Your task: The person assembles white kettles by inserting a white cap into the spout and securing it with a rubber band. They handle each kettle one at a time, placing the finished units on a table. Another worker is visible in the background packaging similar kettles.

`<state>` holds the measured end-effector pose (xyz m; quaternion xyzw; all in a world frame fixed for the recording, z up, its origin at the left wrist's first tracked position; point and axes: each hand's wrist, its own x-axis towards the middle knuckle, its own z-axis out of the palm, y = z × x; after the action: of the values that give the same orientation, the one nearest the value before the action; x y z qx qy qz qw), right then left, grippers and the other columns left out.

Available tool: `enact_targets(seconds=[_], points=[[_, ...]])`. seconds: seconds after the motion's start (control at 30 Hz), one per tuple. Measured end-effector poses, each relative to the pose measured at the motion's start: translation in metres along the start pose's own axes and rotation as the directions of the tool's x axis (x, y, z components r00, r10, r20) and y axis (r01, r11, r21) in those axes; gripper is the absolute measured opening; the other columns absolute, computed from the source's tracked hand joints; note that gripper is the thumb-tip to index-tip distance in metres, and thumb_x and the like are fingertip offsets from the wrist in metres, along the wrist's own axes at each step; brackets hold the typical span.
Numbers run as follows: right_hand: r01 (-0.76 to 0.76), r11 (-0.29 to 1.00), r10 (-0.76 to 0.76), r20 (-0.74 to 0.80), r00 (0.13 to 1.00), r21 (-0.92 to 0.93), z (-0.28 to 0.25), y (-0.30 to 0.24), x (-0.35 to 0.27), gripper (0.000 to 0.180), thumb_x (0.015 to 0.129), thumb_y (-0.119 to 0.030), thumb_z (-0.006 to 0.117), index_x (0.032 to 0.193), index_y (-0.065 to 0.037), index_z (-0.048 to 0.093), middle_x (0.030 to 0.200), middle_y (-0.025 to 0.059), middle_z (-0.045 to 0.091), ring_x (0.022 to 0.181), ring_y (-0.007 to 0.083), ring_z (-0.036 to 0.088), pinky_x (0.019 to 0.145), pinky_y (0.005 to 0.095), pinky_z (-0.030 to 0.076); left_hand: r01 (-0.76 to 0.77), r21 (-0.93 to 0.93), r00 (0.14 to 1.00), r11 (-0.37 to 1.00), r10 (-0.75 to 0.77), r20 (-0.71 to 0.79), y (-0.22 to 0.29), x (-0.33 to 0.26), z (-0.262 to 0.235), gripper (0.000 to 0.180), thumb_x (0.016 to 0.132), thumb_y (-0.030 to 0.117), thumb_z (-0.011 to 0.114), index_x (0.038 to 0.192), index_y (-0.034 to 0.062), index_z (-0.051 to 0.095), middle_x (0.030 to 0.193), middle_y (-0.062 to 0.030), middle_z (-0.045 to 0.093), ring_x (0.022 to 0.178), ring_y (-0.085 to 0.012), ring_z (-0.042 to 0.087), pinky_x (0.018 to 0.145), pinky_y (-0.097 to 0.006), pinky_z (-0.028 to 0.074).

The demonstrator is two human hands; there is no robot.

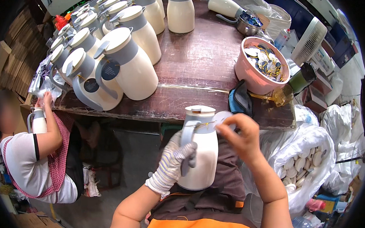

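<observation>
A cream thermos jug (201,154) with a grey handle and collar stands upright on my lap, in front of the table edge. My left hand (172,162), in a striped knit glove, grips the jug by its handle and side. My bare right hand (239,133) pinches a round white tag (222,117) on a thin gold string beside the jug's top. The string runs toward the collar.
A dark wooden table (196,63) carries several more cream jugs (126,63) at its left and back. A pink bowl (257,79) of round tags sits at its right. A seated person (32,159) at the left holds another jug. White bags (312,148) of lids lie at the right.
</observation>
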<state>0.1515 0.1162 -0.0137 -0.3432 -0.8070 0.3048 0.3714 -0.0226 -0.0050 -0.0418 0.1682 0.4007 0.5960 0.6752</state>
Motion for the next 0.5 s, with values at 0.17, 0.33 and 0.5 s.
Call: enact_targets(seconds=[0.17, 0.33, 0.5], points=[[-0.415, 0.768, 0.415, 0.115, 0.903, 0.488, 0.006, 0.056, -0.027, 0.012, 0.083, -0.008, 0.072, 0.083, 0.0, 0.063, 0.077, 0.0003, 0.065, 0.069, 0.0065, 0.057, 0.064, 0.0203, 0.045, -0.107, 0.146, 0.989, 0.983, 0.12, -0.084, -0.003, -0.019, -0.007, 0.053, 0.085, 0.017, 0.07, 0.13, 0.003, 0.045, 0.089, 0.0003, 0.057, 0.062, -0.0035, 0.049, 0.05, -0.019, 0.041], [-0.488, 0.582, 0.343, 0.347, 0.873, 0.651, 0.034, 0.036, -0.053, 0.013, 0.082, -0.007, 0.074, 0.084, -0.003, 0.061, 0.081, 0.0004, 0.064, 0.077, 0.0064, 0.058, 0.071, 0.0216, 0.047, -0.113, 0.306, 0.975, 0.945, 0.164, -0.147, 0.018, -0.018, -0.018, 0.056, 0.083, 0.011, 0.067, 0.132, 0.0028, 0.041, 0.094, -0.0041, 0.061, 0.074, -0.0071, 0.058, 0.064, -0.02, 0.049], [-0.457, 0.596, 0.274, 0.368, 0.888, 0.66, 0.04, 0.011, -0.048, 0.022, 0.087, -0.013, 0.07, 0.102, -0.004, 0.057, 0.092, 0.0, 0.061, 0.086, 0.0056, 0.055, 0.074, 0.0207, 0.044, -0.166, 0.505, 0.959, 0.847, 0.259, -0.118, 0.029, -0.004, -0.017, 0.035, 0.086, 0.007, 0.064, 0.119, 0.0014, 0.053, 0.091, -0.0031, 0.06, 0.087, -0.0118, 0.06, 0.079, -0.024, 0.051]])
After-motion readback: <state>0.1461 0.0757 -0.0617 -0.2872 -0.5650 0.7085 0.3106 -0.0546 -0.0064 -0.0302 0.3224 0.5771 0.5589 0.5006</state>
